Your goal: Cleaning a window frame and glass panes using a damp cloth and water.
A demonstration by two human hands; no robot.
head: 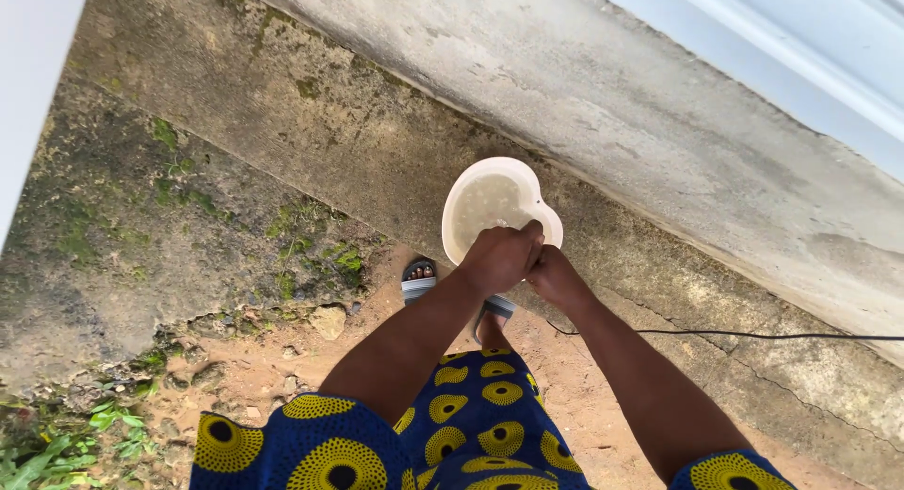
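Over the concrete ledge's lower edge, we grip the near rim of a white bowl (496, 205) of cloudy water, left hand (502, 256) and right hand (556, 278) both clamped on it, touching each other.

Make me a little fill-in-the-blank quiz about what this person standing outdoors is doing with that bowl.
1. Both hands, left hand and right hand, meet at the near rim of a white ____.
2. The liquid inside it looks ____ rather than clear.
3. A thin black ____ runs across the ground to the right.
4. The person's feet wear ____.

Missing words: bowl; cloudy; cable; sandals
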